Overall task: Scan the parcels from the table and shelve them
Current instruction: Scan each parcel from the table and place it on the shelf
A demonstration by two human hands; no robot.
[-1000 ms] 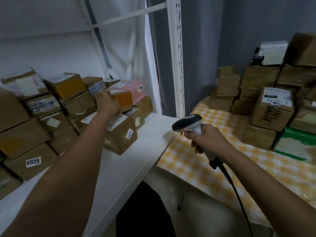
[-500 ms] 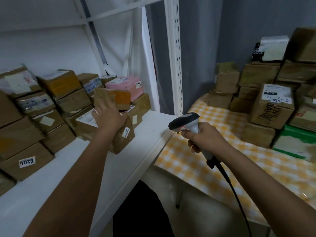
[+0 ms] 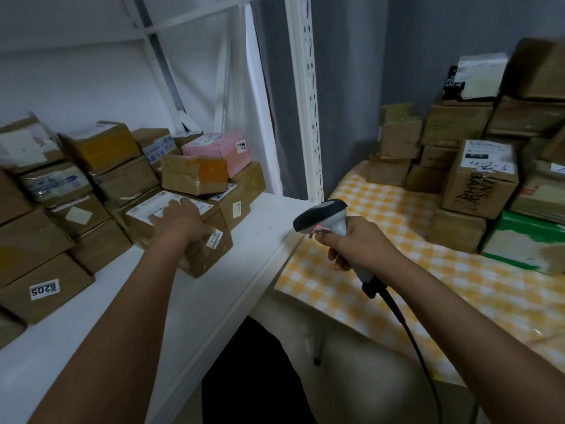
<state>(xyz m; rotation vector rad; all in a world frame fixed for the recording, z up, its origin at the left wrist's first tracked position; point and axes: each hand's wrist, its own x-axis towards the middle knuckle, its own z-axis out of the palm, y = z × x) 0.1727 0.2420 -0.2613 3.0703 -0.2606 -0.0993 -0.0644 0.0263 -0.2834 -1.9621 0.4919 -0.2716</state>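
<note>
A small brown parcel with orange tape point(image 3: 195, 175) lies on top of the stacked boxes on the white shelf point(image 3: 250, 240). Just below it, my left hand point(image 3: 180, 220) rests with flat fingers on a brown box with a white label point(image 3: 195, 252) at the front of the stack. To the right, my right hand point(image 3: 357, 243) grips a grey and black barcode scanner point(image 3: 321, 215), held over the gap between shelf and table. Several brown parcels, one with handwriting on it point(image 3: 480, 185), stand on the table's yellow-checked cloth point(image 3: 382, 240).
A pink box point(image 3: 220, 151) and several brown boxes fill the shelf's back and left. The white shelf upright point(image 3: 308, 102) stands between shelf and table. A green and white box point(image 3: 526, 243) sits at the table's right. The scanner cable point(image 3: 412, 332) hangs down.
My left hand let go of the small orange-taped parcel on top of the stack and dropped onto the labelled box in front. The scanner hand has barely moved.
</note>
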